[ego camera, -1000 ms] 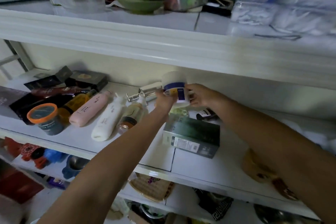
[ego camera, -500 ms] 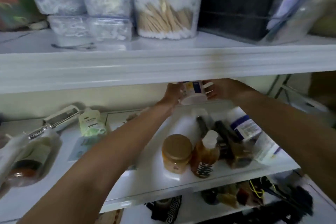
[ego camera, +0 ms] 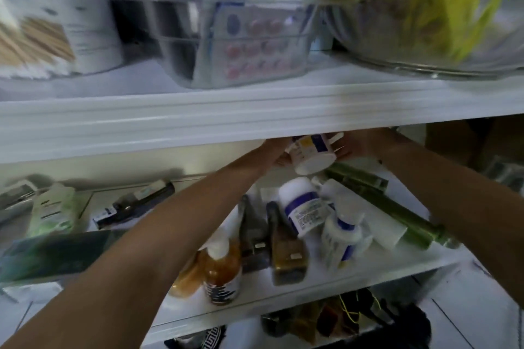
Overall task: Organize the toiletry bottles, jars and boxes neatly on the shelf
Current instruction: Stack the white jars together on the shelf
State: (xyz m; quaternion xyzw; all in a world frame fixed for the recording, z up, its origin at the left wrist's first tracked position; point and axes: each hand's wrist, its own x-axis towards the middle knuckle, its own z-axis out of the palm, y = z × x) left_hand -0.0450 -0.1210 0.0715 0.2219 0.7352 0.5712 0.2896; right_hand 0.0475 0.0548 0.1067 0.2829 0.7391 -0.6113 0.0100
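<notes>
Moving farther right than half a second ago, the white jar (ego camera: 313, 154) is now hanging above the right end of the shelf (ego camera: 297, 292), and the view is swinging with it. Both hands are gripping it: the left hand (ego camera: 276, 154) is curling against its left side while the right hand (ego camera: 357, 146) is clasping the right side. The jar is tilting with its flat end toward the camera, just under the front edge of the upper shelf (ego camera: 255, 116), touching nothing below. Beneath it a white bottle with a blue label (ego camera: 304, 207) is lying on its side, with a smaller white bottle (ego camera: 340, 238) just beside it. Nearer the front an amber bottle (ego camera: 221, 272) is standing upright. A clear bin (ego camera: 226, 37) is sitting on the upper shelf.
</notes>
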